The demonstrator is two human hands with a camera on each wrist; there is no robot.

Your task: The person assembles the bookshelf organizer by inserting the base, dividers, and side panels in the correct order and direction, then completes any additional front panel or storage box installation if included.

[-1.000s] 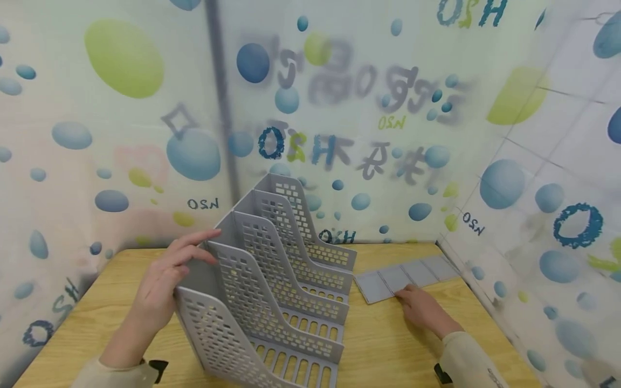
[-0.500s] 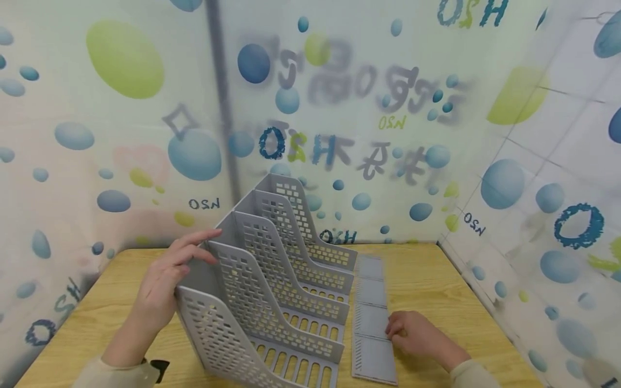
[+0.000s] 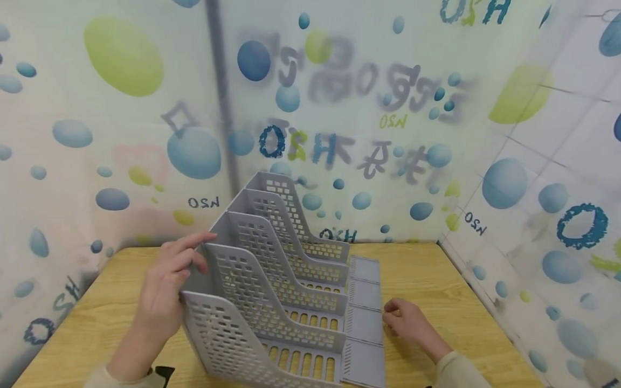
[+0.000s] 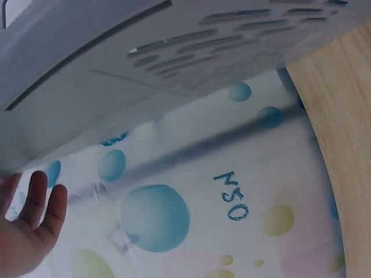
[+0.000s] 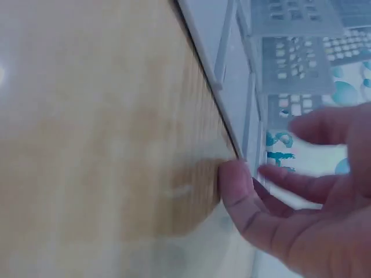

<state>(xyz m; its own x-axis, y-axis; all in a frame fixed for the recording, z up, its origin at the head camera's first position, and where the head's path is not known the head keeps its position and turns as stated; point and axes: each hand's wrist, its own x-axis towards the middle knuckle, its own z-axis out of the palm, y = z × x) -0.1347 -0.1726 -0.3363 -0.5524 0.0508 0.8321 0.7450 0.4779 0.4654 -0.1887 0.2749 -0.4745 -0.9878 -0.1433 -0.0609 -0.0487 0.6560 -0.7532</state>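
Observation:
A grey file rack [image 3: 252, 253] with perforated dividers stands at an angle on the table in the head view. My left hand [image 3: 165, 285] holds the upper edge of its back panel, fingers bent over the top. In the left wrist view, that hand's fingers [image 4: 49, 211] show at the lower left below the rack's grey panel [image 4: 87, 110]. A flat grey slotted panel [image 3: 366, 318] lies along the rack's open front. At its outer long edge, my right hand [image 3: 409, 323] pinches it with bent fingers; the right wrist view shows the thumb [image 5: 237, 185] against that edge.
The wooden table [image 3: 436, 280] extends to the right of the flat panel. A curtain [image 3: 388, 188] printed with blue and green ovals hangs behind the table, and a white tiled wall [image 3: 567, 178] borders its right side.
The flat panel has been turned from slanting away at the right to lying parallel to the rack's front, then shifted left against it. The right hand moved with it; the rack shifted slightly.

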